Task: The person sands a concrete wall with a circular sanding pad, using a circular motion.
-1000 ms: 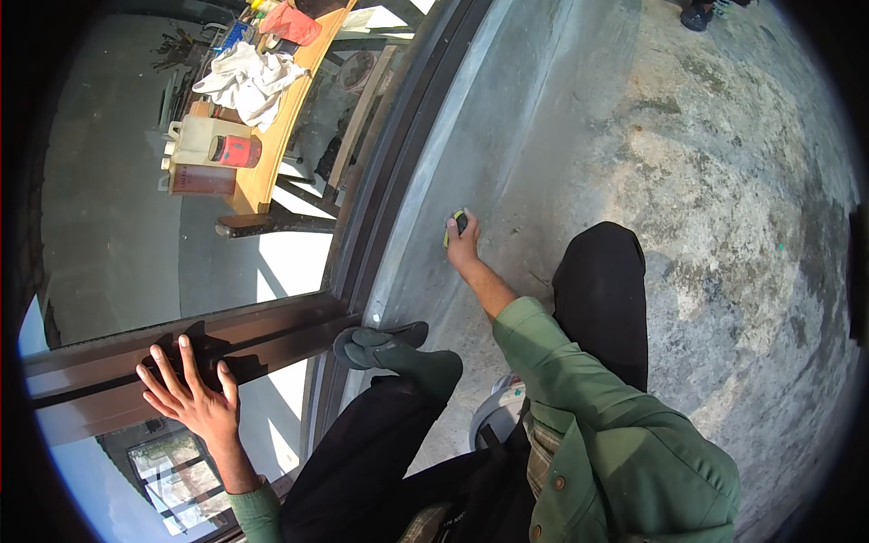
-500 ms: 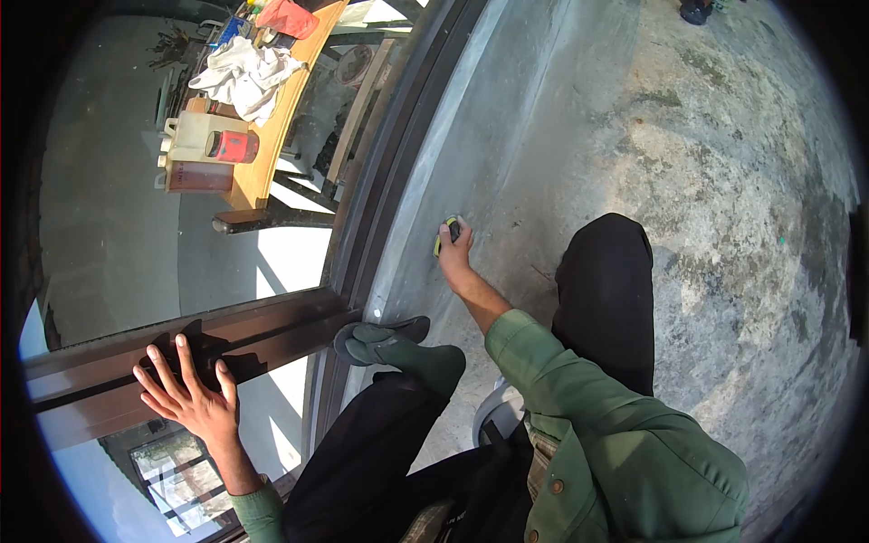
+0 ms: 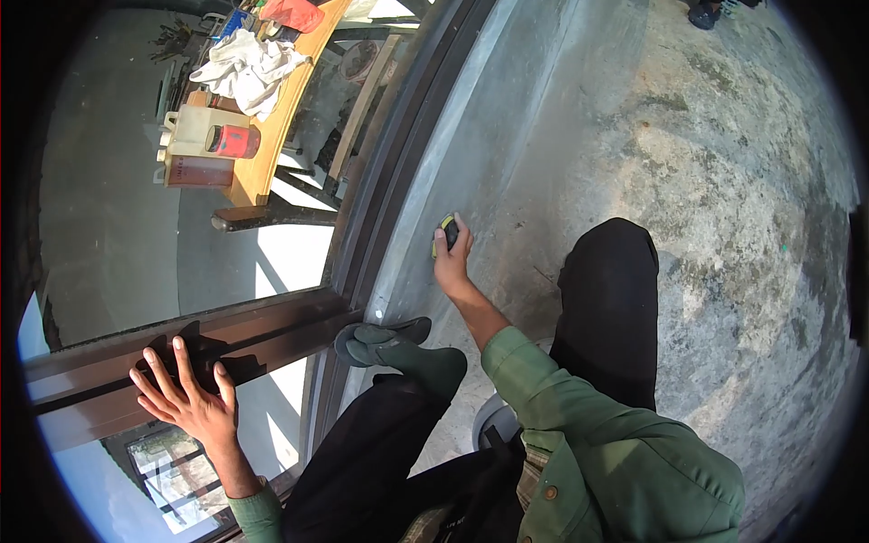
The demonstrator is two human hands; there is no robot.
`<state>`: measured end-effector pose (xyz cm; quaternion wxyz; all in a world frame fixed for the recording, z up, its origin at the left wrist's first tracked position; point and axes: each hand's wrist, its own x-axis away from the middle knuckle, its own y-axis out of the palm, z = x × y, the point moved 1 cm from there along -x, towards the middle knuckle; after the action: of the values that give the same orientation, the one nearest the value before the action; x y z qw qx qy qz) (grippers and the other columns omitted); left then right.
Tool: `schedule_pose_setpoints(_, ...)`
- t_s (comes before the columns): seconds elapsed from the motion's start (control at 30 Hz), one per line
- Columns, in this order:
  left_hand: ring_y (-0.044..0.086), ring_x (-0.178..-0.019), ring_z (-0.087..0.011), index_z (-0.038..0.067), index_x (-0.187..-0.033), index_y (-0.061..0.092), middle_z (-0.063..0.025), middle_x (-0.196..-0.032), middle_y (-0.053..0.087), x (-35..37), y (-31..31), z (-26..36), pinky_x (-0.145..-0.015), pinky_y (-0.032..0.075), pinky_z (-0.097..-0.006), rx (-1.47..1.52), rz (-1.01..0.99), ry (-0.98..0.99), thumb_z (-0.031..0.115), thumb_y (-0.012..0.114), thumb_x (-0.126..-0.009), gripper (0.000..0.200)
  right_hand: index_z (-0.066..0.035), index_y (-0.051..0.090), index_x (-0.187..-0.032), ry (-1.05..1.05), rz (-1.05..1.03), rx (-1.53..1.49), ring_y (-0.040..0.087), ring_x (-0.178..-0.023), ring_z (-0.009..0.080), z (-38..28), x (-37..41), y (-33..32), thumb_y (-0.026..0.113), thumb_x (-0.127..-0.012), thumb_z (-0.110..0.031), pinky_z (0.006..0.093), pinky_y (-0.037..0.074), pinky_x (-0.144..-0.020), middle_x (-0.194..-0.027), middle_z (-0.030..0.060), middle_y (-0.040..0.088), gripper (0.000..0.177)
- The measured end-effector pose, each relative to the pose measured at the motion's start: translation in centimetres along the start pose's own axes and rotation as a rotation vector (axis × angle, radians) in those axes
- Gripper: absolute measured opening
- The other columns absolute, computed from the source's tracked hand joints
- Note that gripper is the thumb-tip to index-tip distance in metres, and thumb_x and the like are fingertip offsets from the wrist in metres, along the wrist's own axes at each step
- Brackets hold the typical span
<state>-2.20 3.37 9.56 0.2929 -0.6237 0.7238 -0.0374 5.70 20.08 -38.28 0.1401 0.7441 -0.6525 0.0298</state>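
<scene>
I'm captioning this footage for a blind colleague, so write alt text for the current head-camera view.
A crouching person's right hand grips a small black-and-yellow object at a grey concrete surface beside a dark frame. Their left hand is spread over the frame's brown crosspiece. Beyond, a wooden table bears white cloth and containers.

A smooth, glossy metal look is shown by the brown frame [image 3: 294, 313]. Rough, matt concrete is seen in the floor [image 3: 724, 199], smooth wood in the tabletop [image 3: 291, 86].

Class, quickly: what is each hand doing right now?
Left hand: open, fingers spread, at the brown frame.
Right hand: closed around a small yellow-and-black object.
</scene>
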Motion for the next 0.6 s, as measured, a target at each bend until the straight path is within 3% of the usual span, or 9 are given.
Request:
schedule_pose_setpoints(0.1, 0.023, -0.155, -0.0371, 0.026, -0.153, 0.050, -0.0080, -0.166, 0.035, 0.0, 0.1, 0.1, -0.125, 0.007, -0.0520, 0.004, 0.003, 0.001, 0.050, 0.054, -0.099, 0.059, -0.007, 0.031, -0.156, -0.111, -0.051, 0.018, 0.034, -0.139, 0.0394, -5.0, -5.4, -2.1, 0.052, -0.106, -0.036, 0.0485, 0.029, -0.118, -0.149, 0.0241, 0.029, 0.062)
schedule_pose_setpoints(0.13, 0.023, -0.155, -0.0372, 0.026, -0.153, 0.050, -0.0080, -0.166, 0.035, -0.1, 0.1, 0.1, -0.125, 0.007, -0.0522, 0.004, 0.009, 0.003, 0.050, 0.054, -0.099, 0.059, -0.007, 0.031, -0.156, -0.111, -0.049, 0.019, 0.034, -0.139, 0.0394, -3.7, -5.8, -2.5, 0.052, -0.106, -0.036, 0.0485, 0.029, -0.118, -0.149, 0.0241, 0.029, 0.062)
schedule_pose_setpoints(0.23, 0.023, -0.155, -0.0372, 0.026, -0.153, 0.049, -0.0080, -0.166, 0.035, 0.1, 0.2, -0.1, -0.125, 0.007, -0.0525, -0.002, 0.014, 0.005, 0.050, 0.055, -0.099, 0.060, -0.007, 0.027, -0.157, 0.189, -0.007, -0.009, 0.033, -0.135, 0.0441, 0.7, -6.3, -2.1, 0.055, -0.104, -0.040, 0.0549, 0.027, -0.117, -0.148, 0.0251, 0.029, 0.068)
schedule_pose_setpoints(0.27, 0.023, -0.155, -0.0372, 0.026, -0.153, 0.049, -0.0080, -0.166, 0.035, -0.1, 0.2, -0.1, -0.125, 0.007, -0.0525, -0.002, 0.020, 0.002, 0.050, 0.055, -0.099, 0.060, -0.007, 0.027, -0.157, 0.182, -0.005, -0.011, 0.033, -0.135, 0.0441, 0.6, -4.7, -1.7, 0.055, -0.104, -0.040, 0.0549, 0.027, -0.117, -0.148, 0.0251, 0.029, 0.068)
schedule_pose_setpoints(0.37, 0.023, -0.155, -0.0371, 0.026, -0.154, 0.049, -0.0078, -0.166, 0.035, 0.1, 0.1, 0.0, -0.125, 0.007, -0.0524, 0.005, 0.006, 0.003, 0.050, 0.055, -0.099, 0.060, -0.008, 0.028, -0.156, 0.107, 0.001, -0.011, 0.033, -0.134, 0.0446, -0.9, -0.8, -0.2, 0.054, -0.104, -0.038, 0.0561, 0.027, -0.116, -0.147, 0.0257, 0.030, 0.066)
schedule_pose_setpoints(0.43, 0.024, -0.155, -0.0392, 0.026, -0.151, 0.052, -0.0095, -0.165, 0.035, 0.2, 0.2, -0.2, -0.126, 0.006, -0.0523, 0.003, -0.009, -0.009, 0.050, 0.055, -0.098, 0.058, -0.008, 0.028, -0.156, -0.216, -0.067, 0.052, 0.034, -0.131, 0.0443, -5.2, -0.3, -0.3, 0.053, -0.105, -0.035, 0.0573, 0.027, -0.114, -0.144, 0.0259, 0.032, 0.063)
schedule_pose_setpoints(0.53, 0.024, -0.155, -0.0387, 0.026, -0.152, 0.052, -0.0096, -0.165, 0.035, 0.2, 0.1, -0.1, -0.126, 0.006, -0.0514, 0.001, -0.019, -0.013, 0.049, 0.054, -0.099, 0.058, -0.007, 0.029, -0.155, -0.328, -0.068, 0.082, 0.035, -0.129, 0.0421, -7.5, -4.2, -1.7, 0.053, -0.106, -0.034, 0.0575, 0.027, -0.113, -0.142, 0.0253, 0.033, 0.061)
schedule_pose_setpoints(0.6, 0.023, -0.155, -0.0374, 0.028, -0.153, 0.050, -0.0078, -0.166, 0.034, 0.2, 0.0, -0.1, -0.126, 0.004, -0.0506, -0.002, -0.019, -0.013, 0.049, 0.055, -0.099, 0.058, -0.004, 0.028, -0.154, -0.129, -0.038, 0.058, 0.035, -0.130, 0.0416, -4.4, -5.3, -1.8, 0.054, -0.105, -0.033, 0.0574, 0.028, -0.113, -0.141, 0.0257, 0.033, 0.063)
